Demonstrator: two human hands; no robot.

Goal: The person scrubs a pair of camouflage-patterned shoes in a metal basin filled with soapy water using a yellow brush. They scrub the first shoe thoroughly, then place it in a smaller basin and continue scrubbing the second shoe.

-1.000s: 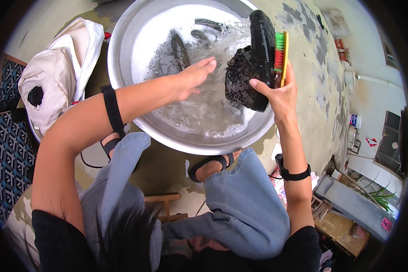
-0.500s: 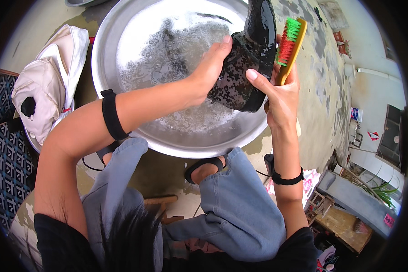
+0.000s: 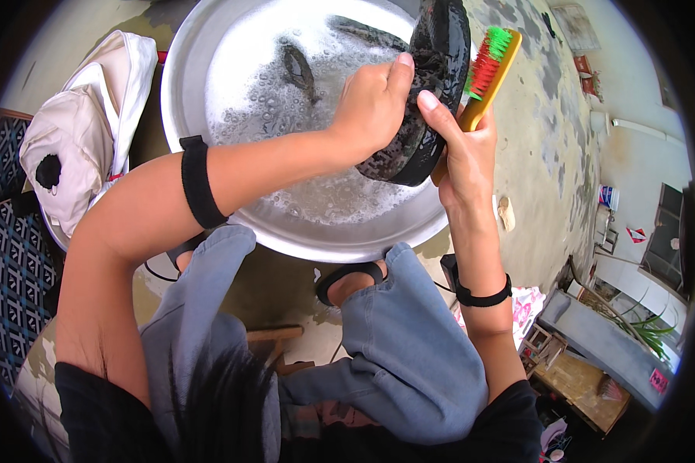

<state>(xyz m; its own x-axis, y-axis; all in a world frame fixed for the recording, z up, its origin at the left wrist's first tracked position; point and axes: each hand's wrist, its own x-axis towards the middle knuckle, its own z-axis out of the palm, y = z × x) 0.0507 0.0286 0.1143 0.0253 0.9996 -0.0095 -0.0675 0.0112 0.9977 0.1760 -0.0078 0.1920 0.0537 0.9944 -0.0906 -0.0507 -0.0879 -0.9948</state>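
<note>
A wet dark camouflage shoe with a black rim and sole is held tilted over the right part of a metal basin. My left hand is closed on the shoe from the left, most of its fingers bent out of sight. My right hand grips the heel end, thumb against the shoe. The same hand also holds a yellow-handled scrubbing brush, its red and green bristles turned up and left. Suds and greyish water fill the basin, with dark, partly sunken pieces showing through.
Left of the basin is a cream-white bag, near a dark patterned panel. My knees in jeans and a sandalled foot are close to the basin's near rim. A wooden table stands farther right.
The shoe has turned and tipped slightly, and my left hand has shifted right, farther over it. My right hand has moved a little left with the brush. More of the dark pieces shows in the suds.
</note>
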